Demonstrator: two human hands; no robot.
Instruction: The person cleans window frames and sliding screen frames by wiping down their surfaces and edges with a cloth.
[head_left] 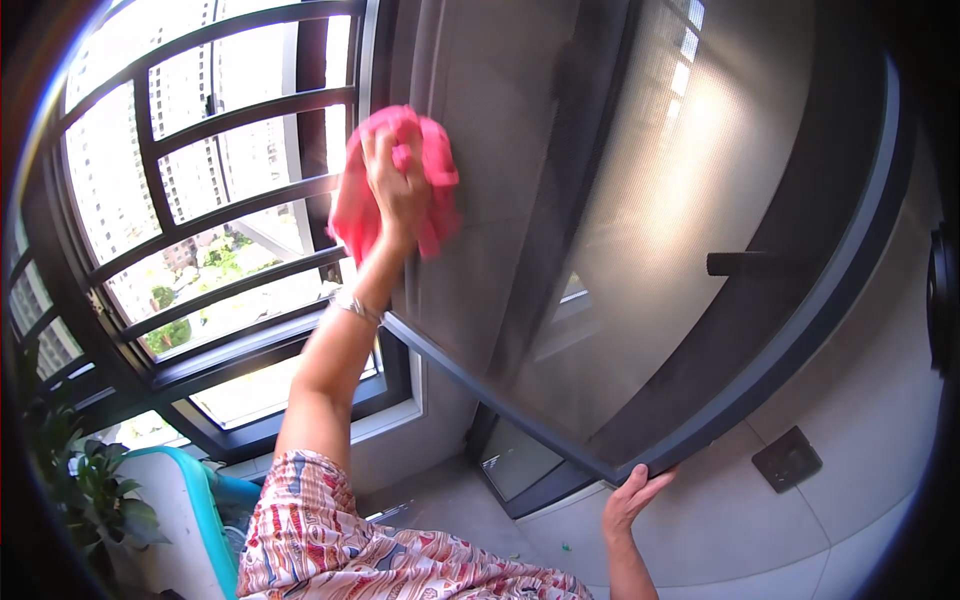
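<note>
A bunched pink cloth [437, 150] is gripped in my left hand [395, 185], with the arm stretched up and forward. The cloth lies against or just in front of the upper left part of a large see-through panel with a dark grey frame [500, 400]; whether it touches is hard to tell. Some blur shows at the cloth's edges. My right hand [630, 500] holds the panel's lower corner, with the thumb on the near side and the fingers along the frame edge. A bracelet [358, 306] circles my left wrist.
To the left is a dark barred window [150, 160] with tall buildings and greenery outside. A leafy plant [110, 500] and a white and turquoise object [185, 470] stand at lower left. Behind the panel is a dark-framed door with a bar handle [740, 264]. A dark wall plate [787, 460] sits at right.
</note>
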